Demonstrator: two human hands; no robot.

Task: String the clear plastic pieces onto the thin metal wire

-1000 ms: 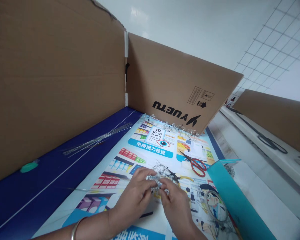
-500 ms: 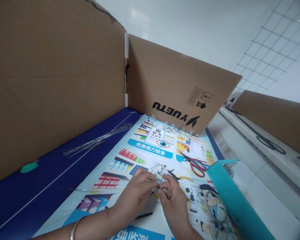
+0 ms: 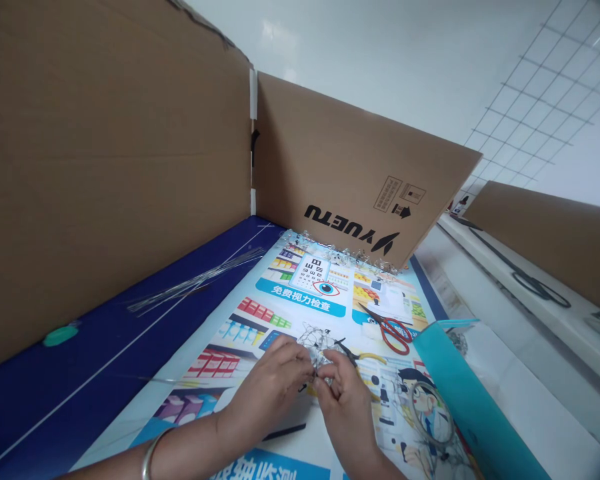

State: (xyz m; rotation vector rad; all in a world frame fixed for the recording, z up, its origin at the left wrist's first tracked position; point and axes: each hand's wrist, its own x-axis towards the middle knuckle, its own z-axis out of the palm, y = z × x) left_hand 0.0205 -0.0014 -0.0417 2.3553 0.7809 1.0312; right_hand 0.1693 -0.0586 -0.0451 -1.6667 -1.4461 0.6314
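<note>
My left hand [image 3: 275,377] and my right hand [image 3: 347,400] meet near the middle of the printed sheet. Both are closed, with fingertips pinched on a tangle of thin silvery wire with clear bits [image 3: 316,339]. The tangle's loose loops stick up beyond my fingers, while the part between the fingertips is mostly hidden. Just past my right hand lie yellow-handled pliers [image 3: 373,358], partly covered by it. Farther right, red-handled scissors [image 3: 394,333] rest on the sheet. A round coil of wire [image 3: 433,413] lies to the right of my right hand.
Cardboard panels [image 3: 350,153] stand at the back and left. Along the back panel's foot runs a row of clear wired pieces [image 3: 350,257]. A bundle of straight wires [image 3: 195,280] and a green lump [image 3: 60,335] lie on the left. A teal box [image 3: 475,393] edges the right.
Both hands stay in nearly the same place, still pinching the wire tangle. Only slight finger movement and a small camera shift show.
</note>
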